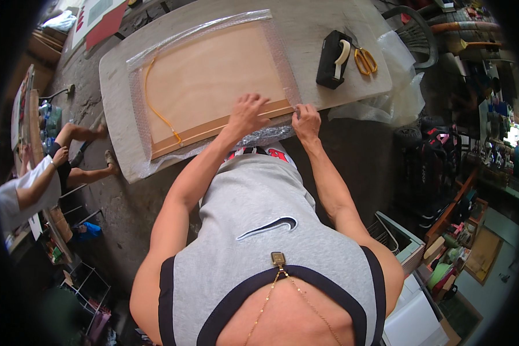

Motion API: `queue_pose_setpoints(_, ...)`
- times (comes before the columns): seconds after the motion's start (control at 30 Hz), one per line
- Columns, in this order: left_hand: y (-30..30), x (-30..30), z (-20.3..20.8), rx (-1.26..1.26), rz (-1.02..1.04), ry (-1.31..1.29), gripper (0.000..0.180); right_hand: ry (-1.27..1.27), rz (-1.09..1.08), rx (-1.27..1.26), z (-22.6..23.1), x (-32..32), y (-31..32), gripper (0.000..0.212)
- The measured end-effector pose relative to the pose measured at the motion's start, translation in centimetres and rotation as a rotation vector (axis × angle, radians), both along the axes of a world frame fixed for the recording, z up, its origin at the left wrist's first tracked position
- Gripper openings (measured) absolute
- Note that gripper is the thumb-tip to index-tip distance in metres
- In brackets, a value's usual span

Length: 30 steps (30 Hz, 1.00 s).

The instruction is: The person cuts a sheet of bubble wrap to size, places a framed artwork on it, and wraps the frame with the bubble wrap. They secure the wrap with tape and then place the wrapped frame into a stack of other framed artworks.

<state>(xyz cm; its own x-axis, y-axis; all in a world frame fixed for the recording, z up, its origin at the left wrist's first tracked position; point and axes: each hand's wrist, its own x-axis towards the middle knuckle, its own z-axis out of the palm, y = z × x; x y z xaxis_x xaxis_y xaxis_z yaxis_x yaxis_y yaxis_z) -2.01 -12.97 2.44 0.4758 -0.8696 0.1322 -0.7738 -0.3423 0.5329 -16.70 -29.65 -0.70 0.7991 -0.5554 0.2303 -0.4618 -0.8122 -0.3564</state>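
A flat framed panel (213,75) with a tan backing lies on bubble wrap (138,95), whose margins stick out past its sides and far edge. A yellow cord (149,92) runs loosely along the panel's left side. My left hand (248,117) is over the panel's near edge, its fingers stretched out to the right and slightly blurred, holding nothing. At the near right corner my right hand (307,122) is closed, fingertips pinching the bubble wrap's edge. More crumpled wrap hangs between my body and the table.
On the table (118,75), to the right, stand a black tape dispenser (333,60) and yellow-handled scissors (365,60). Clear plastic sheeting (401,92) droops over the right edge near a dark chair (427,40). Another person (37,181) sits at the left. Cluttered shelves line the right.
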Motion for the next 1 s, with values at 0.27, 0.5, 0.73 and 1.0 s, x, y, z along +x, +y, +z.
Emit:
queue_pose_setpoints(0.27,-4.3,-1.3,-4.5,-0.333,-0.146,-0.122,0.091,-0.163,0.216,0.28,1.3,-0.6,-2.0,0.008)
queue_pose_setpoints(0.5,-4.7,-1.3,-5.7,-0.169,-0.38,-0.182,0.061,0.068,0.282,0.119,-0.2,0.7,1.9,0.011)
queue_pose_setpoints(0.73,-5.2,-0.7,-5.6,-0.275,-0.465,-0.056,0.029,-0.018,0.157,0.207,-0.2,-0.8,2.3,0.017)
queue_pose_setpoints(1.0,-5.6,-0.6,-4.9,-0.37,-0.444,0.026,0.015,-0.338,-0.634,0.792,-5.4,-5.6,4.4,0.059)
